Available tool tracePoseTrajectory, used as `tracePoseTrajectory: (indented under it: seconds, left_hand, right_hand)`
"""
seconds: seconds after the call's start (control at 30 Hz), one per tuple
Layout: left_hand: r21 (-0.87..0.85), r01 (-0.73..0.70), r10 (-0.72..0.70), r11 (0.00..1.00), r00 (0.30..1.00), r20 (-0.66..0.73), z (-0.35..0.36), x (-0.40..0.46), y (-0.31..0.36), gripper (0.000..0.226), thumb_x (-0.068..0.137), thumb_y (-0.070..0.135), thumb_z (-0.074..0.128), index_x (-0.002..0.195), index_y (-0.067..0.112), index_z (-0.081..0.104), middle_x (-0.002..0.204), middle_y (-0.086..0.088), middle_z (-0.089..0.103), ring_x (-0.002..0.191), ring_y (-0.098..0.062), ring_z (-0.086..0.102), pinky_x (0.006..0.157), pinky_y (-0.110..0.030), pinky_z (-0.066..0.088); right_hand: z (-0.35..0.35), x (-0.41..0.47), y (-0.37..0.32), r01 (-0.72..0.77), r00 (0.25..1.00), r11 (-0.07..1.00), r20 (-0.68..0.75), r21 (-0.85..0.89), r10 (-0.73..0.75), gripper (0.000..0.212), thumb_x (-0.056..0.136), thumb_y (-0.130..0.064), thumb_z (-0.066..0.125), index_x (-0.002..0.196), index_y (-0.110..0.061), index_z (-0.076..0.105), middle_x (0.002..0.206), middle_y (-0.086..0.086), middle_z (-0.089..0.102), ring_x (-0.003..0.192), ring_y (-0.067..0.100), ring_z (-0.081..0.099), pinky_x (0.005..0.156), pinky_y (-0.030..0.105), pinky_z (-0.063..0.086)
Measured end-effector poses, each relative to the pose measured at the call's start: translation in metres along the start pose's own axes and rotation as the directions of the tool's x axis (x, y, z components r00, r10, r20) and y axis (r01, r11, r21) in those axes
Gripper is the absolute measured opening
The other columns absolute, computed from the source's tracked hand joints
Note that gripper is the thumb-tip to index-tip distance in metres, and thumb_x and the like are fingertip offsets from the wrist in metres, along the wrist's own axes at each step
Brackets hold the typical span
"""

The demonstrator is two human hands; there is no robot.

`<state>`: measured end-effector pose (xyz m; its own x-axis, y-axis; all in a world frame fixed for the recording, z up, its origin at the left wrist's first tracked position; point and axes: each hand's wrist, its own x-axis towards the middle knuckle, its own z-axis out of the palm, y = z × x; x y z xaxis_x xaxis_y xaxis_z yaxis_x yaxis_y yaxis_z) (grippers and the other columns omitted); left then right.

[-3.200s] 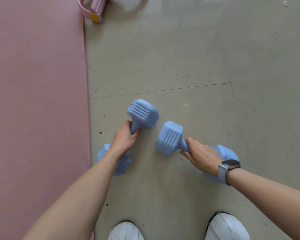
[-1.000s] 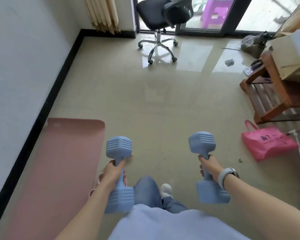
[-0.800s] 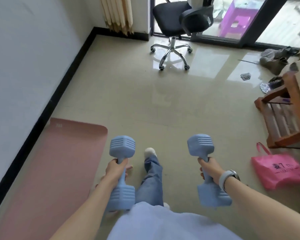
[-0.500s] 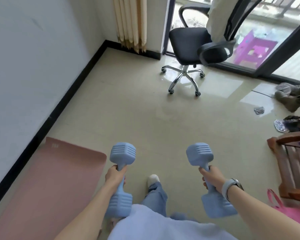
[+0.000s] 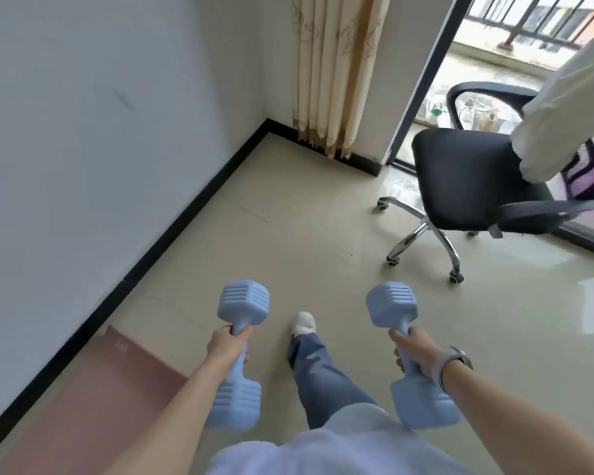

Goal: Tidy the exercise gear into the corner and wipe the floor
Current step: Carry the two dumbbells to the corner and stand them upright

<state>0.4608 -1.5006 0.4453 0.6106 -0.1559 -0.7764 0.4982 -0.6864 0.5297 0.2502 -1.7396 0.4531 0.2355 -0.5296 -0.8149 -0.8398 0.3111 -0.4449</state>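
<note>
I carry two light blue dumbbells off the floor, one in each hand. My left hand (image 5: 226, 347) is wrapped around the handle of the left dumbbell (image 5: 243, 300). My right hand (image 5: 413, 351), with a watch on its wrist, grips the handle of the right dumbbell (image 5: 390, 305). Both dumbbells point forward and up. A pink exercise mat (image 5: 93, 392) lies along the wall at the lower left. The room corner (image 5: 270, 126) is ahead, where the black skirting meets below a beige curtain (image 5: 333, 73).
A black office chair (image 5: 474, 186) on a chrome wheeled base stands to the right, a white garment draped over its back. Behind it is an open balcony door. My foot in a white shoe (image 5: 304, 323) is stepping forward between the dumbbells. White wall runs along the left.
I lifted both dumbbells from the floor beside the mat, stood up and walked forward. The corner and chair are closer now; the mat, wooden rack and pink bag have slipped back or out of view.
</note>
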Motion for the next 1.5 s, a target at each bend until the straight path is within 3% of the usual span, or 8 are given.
tracePoseTrajectory:
  seconds: [0.37, 0.6, 0.87, 0.97, 1.1, 1.17, 1.4, 1.5]
  left_hand:
    - [-0.08, -0.013, 0.005, 0.997, 0.996, -0.09, -0.046, 0.148, 0.259, 0.022, 0.087, 0.027, 0.057, 0.076, 0.009, 0.05, 0.066, -0.008, 0.053, 0.054, -0.021, 0.052, 0.052, -0.027, 0.043]
    - [-0.071, 0.04, -0.044, 0.997, 0.998, -0.042, -0.071, 0.283, 0.38, 0.02, 0.086, 0.025, 0.059, 0.077, 0.009, 0.053, 0.064, -0.009, 0.055, 0.051, -0.021, 0.051, 0.049, -0.027, 0.043]
    - [0.103, 0.054, -0.052, 0.993, 0.998, -0.025, -0.103, 0.437, 0.542, 0.02, 0.086, 0.025, 0.056, 0.077, 0.008, 0.05, 0.061, -0.008, 0.051, 0.051, -0.024, 0.051, 0.061, -0.03, 0.045]
    - [0.183, 0.053, -0.055, 0.982, 0.998, 0.008, -0.106, 0.475, 0.589, 0.021, 0.087, 0.026, 0.055, 0.079, 0.008, 0.05, 0.059, -0.009, 0.052, 0.051, -0.021, 0.05, 0.056, -0.027, 0.041]
    - [0.202, 0.07, -0.083, 0.977, 0.995, 0.058, -0.092, 0.534, 0.625, 0.022, 0.086, 0.028, 0.056, 0.082, 0.007, 0.052, 0.063, -0.01, 0.053, 0.055, -0.024, 0.052, 0.06, -0.029, 0.045]
    - [0.164, 0.098, -0.113, 0.982, 0.99, 0.082, -0.077, 0.573, 0.634, 0.019, 0.087, 0.023, 0.056, 0.079, 0.006, 0.051, 0.063, -0.01, 0.051, 0.053, -0.022, 0.049, 0.052, -0.026, 0.043]
    - [0.071, 0.182, -0.187, 0.981, 0.98, 0.065, 0.004, 0.767, 0.615, 0.023, 0.088, 0.022, 0.056, 0.071, 0.008, 0.048, 0.061, -0.008, 0.05, 0.05, -0.019, 0.047, 0.048, -0.026, 0.041]
    - [0.038, 0.195, -0.197, 0.98, 0.979, 0.059, 0.039, 0.851, 0.591, 0.025, 0.087, 0.024, 0.057, 0.07, 0.009, 0.049, 0.062, -0.01, 0.052, 0.05, -0.021, 0.049, 0.048, -0.027, 0.041]
  right_hand:
    - [-0.011, 0.152, -0.32, 0.106, 0.99, 0.987, 0.102, -0.121, -0.093, 0.027, 0.095, -0.014, 0.04, 0.068, -0.008, 0.039, 0.062, 0.008, 0.039, 0.049, 0.02, 0.038, 0.046, 0.027, 0.036]
    - [0.002, 0.257, -0.466, 0.039, 0.992, 0.983, 0.127, -0.177, -0.017, 0.023, 0.095, -0.018, 0.04, 0.075, -0.006, 0.04, 0.064, 0.009, 0.041, 0.05, 0.019, 0.039, 0.049, 0.027, 0.034]
    - [0.011, 0.365, -0.626, 0.029, 0.994, 0.971, 0.109, -0.239, -0.003, 0.021, 0.093, -0.013, 0.041, 0.073, -0.005, 0.04, 0.061, 0.008, 0.039, 0.048, 0.019, 0.038, 0.049, 0.027, 0.031]
    - [0.014, 0.399, -0.666, 0.056, 0.989, 0.954, 0.144, -0.294, -0.014, 0.02, 0.092, -0.017, 0.042, 0.075, -0.006, 0.041, 0.062, 0.007, 0.041, 0.048, 0.02, 0.04, 0.051, 0.028, 0.033]
    - [0.025, 0.462, -0.71, 0.062, 0.986, 0.919, 0.169, -0.388, 0.006, 0.019, 0.093, -0.021, 0.043, 0.087, -0.003, 0.048, 0.064, 0.008, 0.049, 0.051, 0.021, 0.046, 0.054, 0.029, 0.039]
    - [0.035, 0.503, -0.725, 0.07, 0.98, 0.916, 0.197, -0.396, 0.01, 0.022, 0.093, -0.022, 0.043, 0.093, -0.001, 0.049, 0.064, 0.008, 0.049, 0.051, 0.021, 0.047, 0.054, 0.03, 0.04]
    - [0.101, 0.7, -0.725, 0.11, 0.981, 0.888, 0.195, -0.447, -0.023, 0.02, 0.093, -0.025, 0.045, 0.092, -0.005, 0.045, 0.064, 0.005, 0.051, 0.051, 0.021, 0.049, 0.05, 0.027, 0.04]
    - [0.134, 0.781, -0.706, 0.104, 0.981, 0.894, 0.191, -0.436, -0.022, 0.021, 0.094, -0.025, 0.045, 0.092, -0.004, 0.046, 0.068, 0.009, 0.054, 0.058, 0.028, 0.053, 0.057, 0.033, 0.044]
